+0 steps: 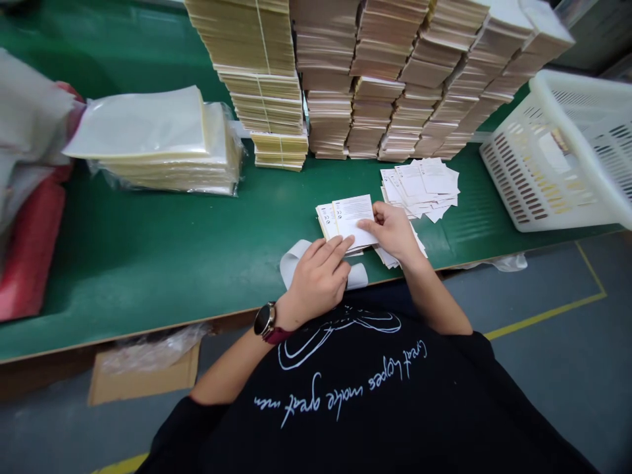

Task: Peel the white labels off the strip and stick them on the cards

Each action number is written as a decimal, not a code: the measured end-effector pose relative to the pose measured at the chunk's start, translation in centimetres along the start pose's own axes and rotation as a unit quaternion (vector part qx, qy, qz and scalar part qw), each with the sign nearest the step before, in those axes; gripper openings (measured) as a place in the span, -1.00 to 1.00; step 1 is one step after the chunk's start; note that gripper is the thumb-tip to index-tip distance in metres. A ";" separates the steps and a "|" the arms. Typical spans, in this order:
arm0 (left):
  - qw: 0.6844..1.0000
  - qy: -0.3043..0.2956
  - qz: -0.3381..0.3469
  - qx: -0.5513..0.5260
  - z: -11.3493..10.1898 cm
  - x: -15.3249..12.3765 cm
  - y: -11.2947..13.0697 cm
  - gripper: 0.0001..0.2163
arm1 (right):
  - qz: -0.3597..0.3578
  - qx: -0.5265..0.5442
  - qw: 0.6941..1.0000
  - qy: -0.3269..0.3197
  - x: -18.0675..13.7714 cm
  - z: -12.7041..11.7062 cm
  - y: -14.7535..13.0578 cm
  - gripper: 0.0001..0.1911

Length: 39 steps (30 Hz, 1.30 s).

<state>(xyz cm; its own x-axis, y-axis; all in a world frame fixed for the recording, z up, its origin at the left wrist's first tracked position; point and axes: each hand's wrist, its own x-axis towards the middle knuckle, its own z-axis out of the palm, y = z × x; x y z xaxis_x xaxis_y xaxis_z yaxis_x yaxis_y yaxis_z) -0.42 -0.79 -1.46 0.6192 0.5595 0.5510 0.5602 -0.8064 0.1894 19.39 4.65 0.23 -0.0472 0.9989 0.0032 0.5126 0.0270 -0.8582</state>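
My right hand (392, 230) pinches a small white printed card (354, 214) at its right edge, thumb on top. Under and left of that card lies a small stack of similar cards (326, 214), their left ends fanned out slightly. My left hand (320, 280), with a watch on the wrist, rests its stretched fingers on the near edge of the cards. A curled white paper strip (291, 260) lies partly beneath my left hand. More loose cards (417, 243) stick out under my right wrist, and a spread pile of cards (427, 181) lies beyond it.
Tall stacks of cards (326, 125) stand at the back of the green table (197, 250), beside a string-tied stack (276, 99). A plastic-wrapped pile of sheets (148, 125) lies left. A white plastic basket (523, 171) stands right; a red and grey bundle (29, 250) sits far left.
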 end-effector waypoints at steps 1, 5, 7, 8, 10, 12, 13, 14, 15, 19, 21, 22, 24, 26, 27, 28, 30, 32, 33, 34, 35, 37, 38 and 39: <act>1.000 -0.003 0.001 -0.001 0.0 0.0 0.0 -0.87 | -0.008 -0.010 1.000 0.005 0.0 0.0 0.0 -0.79; 1.000 0.005 0.005 -0.001 0.1 0.0 -0.1 -0.87 | -0.046 -0.092 0.993 0.053 -0.5 -0.4 -0.2 -0.72; 1.000 0.009 0.003 -0.008 0.2 -0.1 -0.1 -0.87 | -0.046 -0.080 0.993 0.068 -0.8 -0.8 0.0 -0.77; 1.000 0.009 0.000 -0.012 0.2 -0.1 -0.1 -0.86 | -0.041 -0.057 0.995 0.071 -1.0 -1.1 0.2 -0.80; 1.000 0.003 -0.005 -0.021 0.2 -0.1 -0.2 -0.86 | -0.029 0.006 0.997 0.073 -1.3 -2.0 1.0 -0.81; 0.999 0.000 -0.008 -0.032 0.2 -0.2 -0.2 -0.87 | -0.024 0.044 0.995 0.088 -1.6 -3.3 2.0 -0.75; 0.999 0.001 -0.009 -0.039 0.2 -0.3 -0.2 -0.88 | -0.022 0.042 0.994 0.100 -1.8 -4.0 2.5 -0.74; 0.999 0.005 -0.010 -0.047 0.2 -0.3 -0.2 -0.89 | -0.020 0.029 0.993 0.110 -2.1 -4.7 3.0 -0.74; 0.998 0.012 -0.010 -0.056 0.2 -0.4 -0.3 -0.90 | -0.016 0.005 0.994 0.112 -2.4 -5.4 3.3 -0.75; 0.994 0.048 -0.017 -0.094 0.3 -1.0 -0.6 -0.90 | 0.019 -0.208 0.976 0.064 -3.6 -6.6 3.9 -0.78; 0.992 0.060 -0.029 -0.109 0.4 -1.3 -0.6 -0.89 | 0.021 -0.337 0.937 0.093 -4.1 -6.4 3.9 -0.67; 0.991 0.064 -0.036 -0.116 0.4 -1.4 -0.7 -0.88 | 0.014 -0.377 0.918 0.120 -4.4 -6.1 3.8 -0.56; 0.989 0.071 -0.046 -0.122 0.5 -1.6 -0.7 -0.87 | -0.020 -0.400 0.906 0.140 -4.8 -5.6 3.8 -0.32; 0.988 0.073 -0.051 -0.123 0.3 -1.6 -0.7 -0.87 | -0.076 -0.391 0.912 0.093 -5.0 -5.0 3.7 -0.18; 0.989 0.074 -0.051 -0.120 0.2 -1.5 -0.7 -0.87 | -0.109 -0.390 0.913 0.054 -5.1 -4.7 3.6 -0.14; 0.989 0.077 -0.051 -0.118 0.1 -1.5 -0.6 -0.87 | -0.140 -0.393 0.909 0.014 -5.1 -4.4 3.5 -0.10; 0.988 0.094 -0.048 -0.111 -0.3 -1.3 -0.6 -0.87 | -0.183 -0.405 0.895 -0.041 -5.1 -3.8 3.2 -0.04; 0.986 0.122 -0.047 -0.099 -0.7 -1.1 -0.4 -0.86 | -0.201 -0.409 0.887 -0.074 -4.9 -3.2 3.1 -0.04; 0.986 0.131 -0.051 -0.091 -0.8 -1.2 -0.2 -0.86 | -0.205 -0.405 0.887 -0.080 -4.9 -3.0 3.1 -0.05; 0.986 0.139 -0.052 -0.082 -0.9 -1.2 0.1 -0.85 | -0.213 -0.398 0.888 -0.087 -5.0 -2.8 3.2 -0.08; 0.985 0.145 -0.058 -0.078 -1.0 -1.3 0.3 -0.85 | -0.220 -0.392 0.889 -0.088 -5.0 -2.6 3.4 -0.14; 0.980 0.162 -0.071 -0.095 -0.8 -1.4 0.8 -0.85 | -0.229 -0.391 0.888 -0.074 -5.0 -2.3 4.1 -0.23; 0.979 0.172 -0.076 -0.075 -0.6 -1.4 0.9 -0.85 | -0.235 -0.394 0.886 -0.064 -4.9 -2.2 4.5 -0.25; 0.979 0.181 -0.083 -0.049 -0.5 -1.4 0.9 -0.85 | -0.241 -0.395 0.885 -0.053 -4.7 -2.0 5.0 -0.27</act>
<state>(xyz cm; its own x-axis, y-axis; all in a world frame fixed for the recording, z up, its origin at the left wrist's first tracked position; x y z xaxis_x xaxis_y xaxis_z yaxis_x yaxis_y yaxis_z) -1.05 -2.44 -1.67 0.2787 0.5941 0.7546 0.5698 -0.7348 0.3681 23.93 0.16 -3.04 -0.4824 0.8557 0.1874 0.8483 0.5097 -0.1435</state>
